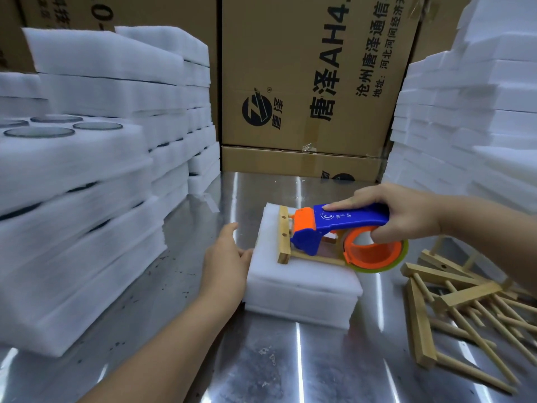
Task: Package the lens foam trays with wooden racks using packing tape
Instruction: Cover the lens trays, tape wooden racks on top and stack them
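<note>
The right hand [406, 219] is clamped round the blue-and-orange tape dispenser [334, 225], forefinger laid along its top and the other fingers curled under the handle, just above the tape roll [377, 257]. The dispenser's orange nose sits at the far-left bar of a wooden rack [283, 239]. The rack lies flat on a small stack of foam trays [302, 289] in the middle of the metal table [290, 362]. The left hand [225, 263] grips nothing: its fingers are straight and its thumb side rests against the left side of the stack, seemingly to steady it. This looks like the taping step, with the rack already placed; whether any tape is yet stuck down cannot be told. The next move likely calls for pressing the tape end onto the foam, then drawing the dispenser over the rack and down a side while the left hand keeps the bundle from sliding on the smooth metal. To the left rise tall foam stacks [72, 228]; the topmost open tray holds round lenses [39, 132] in its recesses. At the far side stand closed cardboard boxes [305, 68], their contents hidden. More white foam [465, 126] is piled at the right, and loose spare racks [453, 301] lie near right.
</note>
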